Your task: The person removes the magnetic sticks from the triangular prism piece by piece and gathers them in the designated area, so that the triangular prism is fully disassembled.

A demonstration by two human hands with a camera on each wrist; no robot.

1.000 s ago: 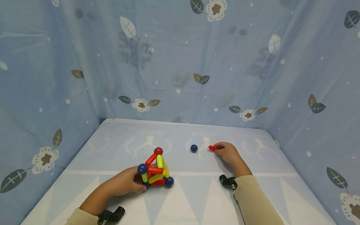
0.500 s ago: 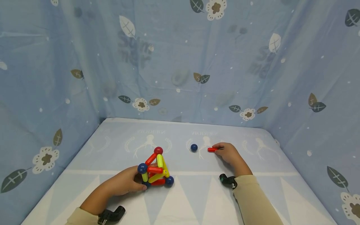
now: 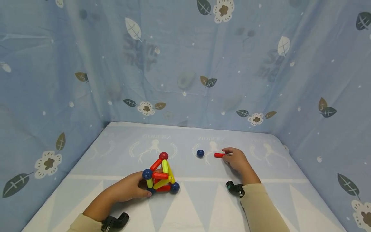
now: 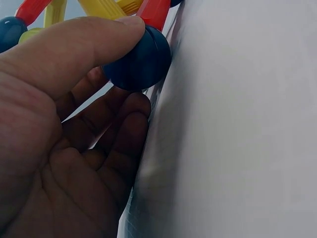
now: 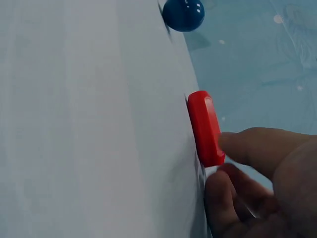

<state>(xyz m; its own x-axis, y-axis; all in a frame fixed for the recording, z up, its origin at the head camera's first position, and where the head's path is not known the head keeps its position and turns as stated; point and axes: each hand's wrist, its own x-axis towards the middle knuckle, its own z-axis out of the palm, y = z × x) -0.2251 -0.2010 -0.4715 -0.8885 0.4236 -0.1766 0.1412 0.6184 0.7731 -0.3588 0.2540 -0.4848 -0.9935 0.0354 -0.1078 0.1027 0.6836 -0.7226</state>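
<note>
My left hand (image 3: 134, 186) grips a magnetic stick-and-ball structure (image 3: 160, 176) at its left side on the table. Red and yellow sticks join its blue balls and a red ball on top. In the left wrist view the thumb lies over a dark blue ball (image 4: 141, 59), the other fingers curled below it. My right hand (image 3: 237, 160) is at the right end of a red magnetic stick (image 3: 219, 155) lying flat on the table. One fingertip overlaps the stick (image 5: 204, 130) in the right wrist view, the other fingers loosely bent beside its end.
A loose blue ball (image 3: 200, 153) sits just left of the red stick. The table (image 3: 203, 209) has a pale patterned cover, and a blue printed curtain (image 3: 185, 64) closes off the back and sides. Small black cameras are strapped to both wrists.
The red stick has gone from tilted in the right fingers to flat on the table. The right fingers have loosened and drawn slightly back. My left hand and the structure stay put.
</note>
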